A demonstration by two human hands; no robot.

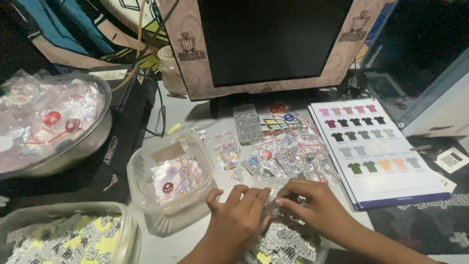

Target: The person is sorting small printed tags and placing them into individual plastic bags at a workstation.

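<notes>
My left hand (pixel 238 213) and my right hand (pixel 312 203) meet over a clear round tub (pixel 273 183) full of black-and-white stickers (pixel 286 244) at the table's front edge. Together their fingertips pinch a small clear plastic bag (pixel 274 209). What is inside the bag is too small to tell. Just beyond the hands lies a heap of small clear zip bags with round badges (pixel 288 156).
A square clear tub (pixel 171 173) with bagged badges stands left of my hands. A metal bowl (pixel 95 139) of bagged items sits far left, another sticker tub (pixel 68 234) at front left. A shirt colour chart (pixel 376 146) lies right; a monitor (pixel 273 44) stands behind.
</notes>
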